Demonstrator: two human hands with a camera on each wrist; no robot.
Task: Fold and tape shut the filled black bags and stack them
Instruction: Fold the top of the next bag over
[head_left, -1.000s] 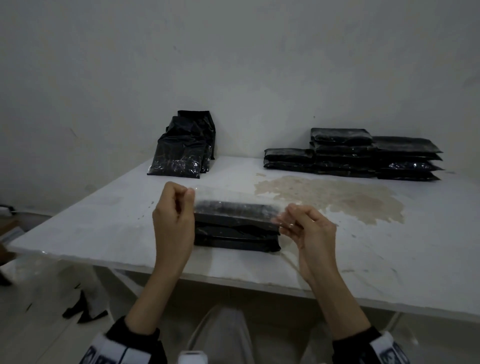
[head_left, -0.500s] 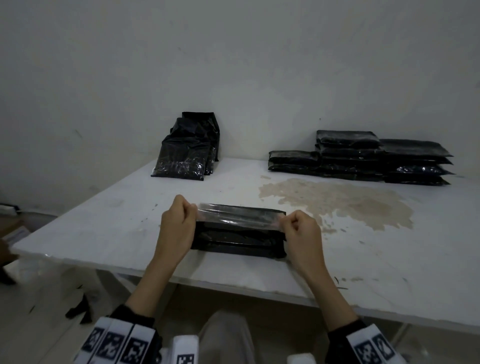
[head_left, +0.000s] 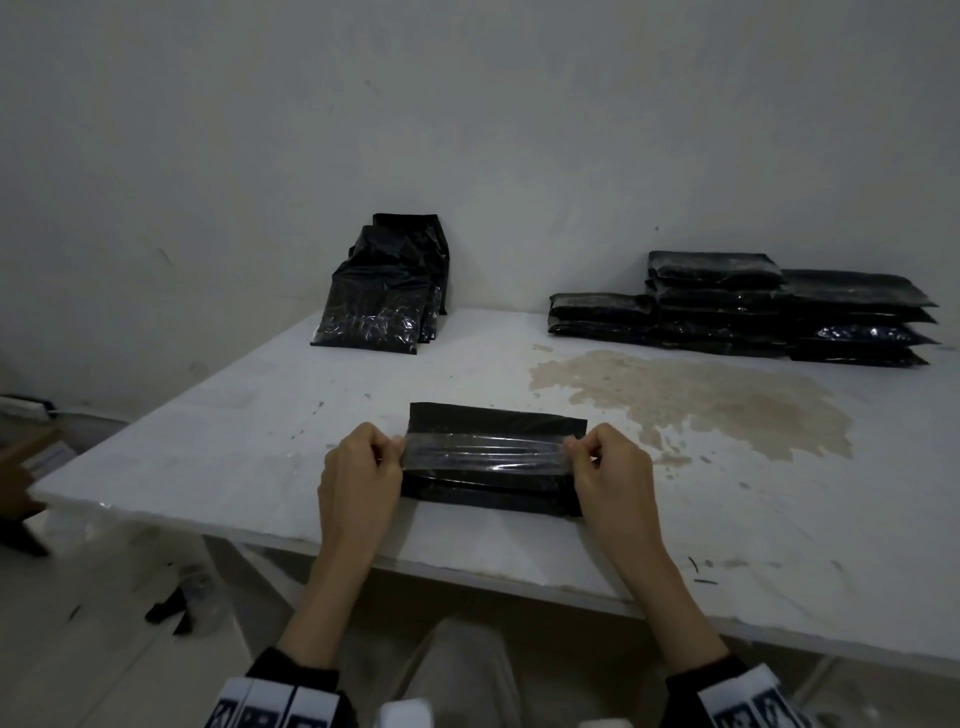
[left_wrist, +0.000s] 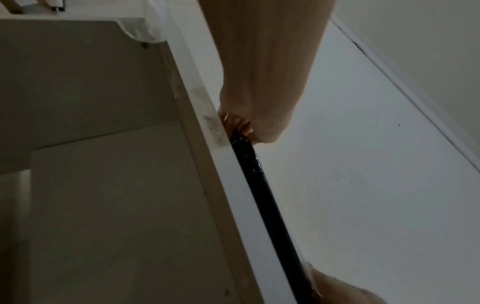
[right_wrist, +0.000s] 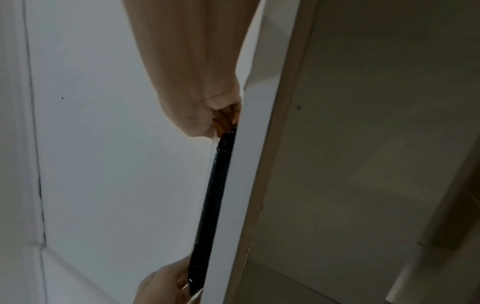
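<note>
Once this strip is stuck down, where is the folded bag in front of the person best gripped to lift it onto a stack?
Probably by its two short ends, one hand from each side. The folded bag lies flat and long across the table, with the left hand and right hand already at those ends pinching the clear tape.
</note>
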